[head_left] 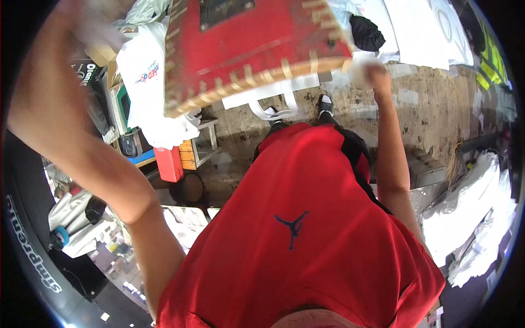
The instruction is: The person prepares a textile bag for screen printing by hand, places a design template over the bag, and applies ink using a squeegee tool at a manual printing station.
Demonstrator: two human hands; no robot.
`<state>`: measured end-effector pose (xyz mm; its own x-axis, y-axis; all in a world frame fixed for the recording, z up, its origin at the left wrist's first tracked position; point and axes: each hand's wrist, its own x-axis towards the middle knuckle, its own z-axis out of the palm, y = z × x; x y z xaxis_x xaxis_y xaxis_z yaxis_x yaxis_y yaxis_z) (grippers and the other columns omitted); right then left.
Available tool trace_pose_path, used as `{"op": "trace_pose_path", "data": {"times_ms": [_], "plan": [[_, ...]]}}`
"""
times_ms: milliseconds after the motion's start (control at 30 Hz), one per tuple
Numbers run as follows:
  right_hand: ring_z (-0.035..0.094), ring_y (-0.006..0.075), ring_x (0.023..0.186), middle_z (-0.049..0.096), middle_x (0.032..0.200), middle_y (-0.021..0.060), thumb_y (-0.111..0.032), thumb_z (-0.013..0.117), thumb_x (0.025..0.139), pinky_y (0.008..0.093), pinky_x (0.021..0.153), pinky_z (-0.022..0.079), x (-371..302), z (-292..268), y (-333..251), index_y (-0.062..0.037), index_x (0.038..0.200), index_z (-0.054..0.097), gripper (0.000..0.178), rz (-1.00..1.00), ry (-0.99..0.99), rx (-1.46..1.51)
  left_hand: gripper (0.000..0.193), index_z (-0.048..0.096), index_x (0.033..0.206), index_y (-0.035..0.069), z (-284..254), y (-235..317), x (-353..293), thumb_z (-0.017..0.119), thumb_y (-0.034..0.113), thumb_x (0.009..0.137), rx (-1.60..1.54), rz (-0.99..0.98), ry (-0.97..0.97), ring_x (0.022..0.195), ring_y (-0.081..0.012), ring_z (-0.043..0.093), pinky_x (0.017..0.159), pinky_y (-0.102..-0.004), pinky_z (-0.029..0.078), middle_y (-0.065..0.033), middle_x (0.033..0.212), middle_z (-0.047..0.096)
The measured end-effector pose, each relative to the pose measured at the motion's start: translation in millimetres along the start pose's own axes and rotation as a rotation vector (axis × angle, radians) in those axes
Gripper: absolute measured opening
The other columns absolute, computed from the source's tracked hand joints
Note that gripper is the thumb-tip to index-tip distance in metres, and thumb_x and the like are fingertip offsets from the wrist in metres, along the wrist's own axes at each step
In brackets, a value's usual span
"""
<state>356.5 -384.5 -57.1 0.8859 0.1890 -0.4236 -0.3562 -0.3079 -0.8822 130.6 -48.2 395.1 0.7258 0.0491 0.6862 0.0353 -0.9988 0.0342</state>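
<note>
A large red panel (262,41) with a wooden edge lies in front of me at the top of the view. Short tan strips, like tape, run along its edges, and a dark rectangle (227,12) sits on its face. My right hand (376,77) is at the panel's near right corner, fingers closed on a blurred whitish rounded thing (358,74) whose kind I cannot make out. Off the panel's left side, my left hand (97,24) is raised and smeared by motion, so its fingers do not show clearly.
White plastic bags (145,82) stand left of the panel, above a red box (168,164) and a small stool (206,136). A black bundle (366,34) rests on white sheets at the upper right. White bags (465,213) are piled at right on the worn floor (418,109).
</note>
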Motion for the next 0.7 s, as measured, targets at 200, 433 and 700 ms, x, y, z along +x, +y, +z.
{"op": "trace_pose_path", "data": {"times_ms": [200, 433, 700], "plan": [[0.052, 0.0062, 0.061, 0.063, 0.072, -0.0005, -0.025, 0.074, 0.087, 0.0232, 0.055, 0.041, 45.6, -2.1, 4.8, -0.0039, 0.085, 0.07, 0.022, 0.012, -0.063, -0.025, 0.035, 0.053, 0.065, 0.003, 165.8, 14.7, -141.5, 0.07, 0.021, 0.091, -0.418, -0.189, -0.674, 0.059, -0.0304, 0.053, 0.056, -0.0412, 0.042, -0.0094, 0.062, 0.051], [0.063, 0.0154, 0.068, 0.071, 0.076, 0.0079, -0.028, 0.075, 0.085, 0.03, 0.067, 0.05, 118.8, 10.2, -24.8, -0.0004, 0.089, 0.072, 0.028, -0.3, -0.061, -0.177, 0.032, 0.055, 0.065, 0.005, 194.8, 23.1, -149.2, 0.068, 0.021, 0.091, -0.276, -0.267, -0.555, 0.059, -0.0307, 0.056, 0.055, -0.0421, 0.043, -0.0092, 0.063, 0.054], [0.07, 0.0299, 0.086, 0.073, 0.09, 0.013, -0.02, 0.074, 0.081, 0.0378, 0.081, 0.055, 179.2, 51.5, -73.8, -0.0057, 0.094, 0.072, 0.019, -0.614, 0.043, -0.524, 0.016, 0.056, 0.068, 0.006, 208.1, 20.8, -151.8, 0.063, 0.008, 0.082, -0.208, -0.168, -0.714, 0.062, -0.0293, 0.055, 0.059, -0.0409, 0.044, -0.0103, 0.066, 0.052]]}}
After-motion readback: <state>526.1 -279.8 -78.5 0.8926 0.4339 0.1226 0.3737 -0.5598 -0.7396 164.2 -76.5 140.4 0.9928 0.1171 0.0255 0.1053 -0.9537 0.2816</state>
